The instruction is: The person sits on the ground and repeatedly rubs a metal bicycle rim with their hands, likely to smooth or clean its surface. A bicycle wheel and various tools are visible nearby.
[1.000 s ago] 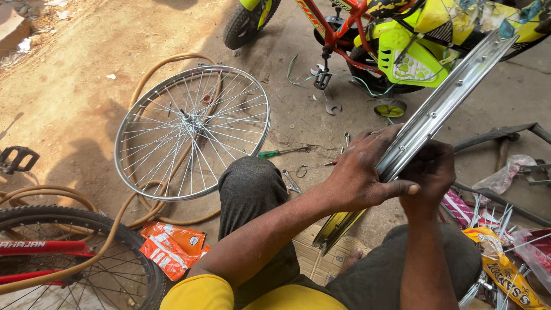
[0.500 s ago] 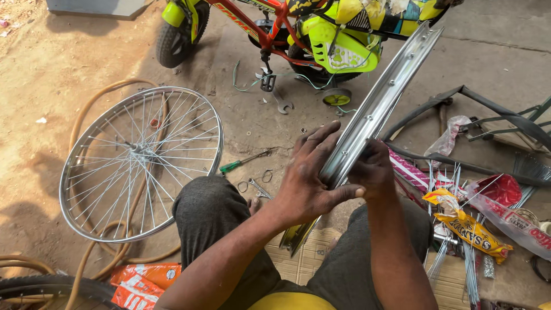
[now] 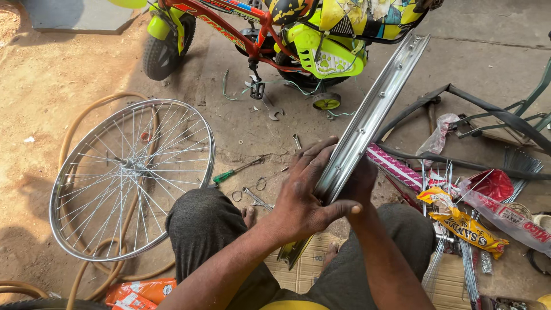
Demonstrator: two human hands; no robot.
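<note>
**Bare rim held edge-on over the knees**

Both hands clasp a bare steel rim (image 3: 367,123) that stands on edge, tilted up and away from the person. The left hand (image 3: 304,198) lies flat against the near face, fingers spread and thumb hooked across the channel; the right hand (image 3: 359,181) grips from behind, its fingers mostly hidden by the metal. The rim's low end rests on the cardboard (image 3: 298,270) between the knees; its high end nears the child's bike (image 3: 275,28) parked beyond.

A spoked wheel (image 3: 132,175) lies flat on the ground to the left, over a hose (image 3: 92,109). A screwdriver (image 3: 235,170) and spanners lie ahead of the knees; loose spokes (image 3: 470,270) and packets sit to the right.

Likely risks: the low end could skid off the cardboard, since only the two palms steady it, and the rim's thin edges could nip the thumb. A swing of the high end could knock the bike.
</note>
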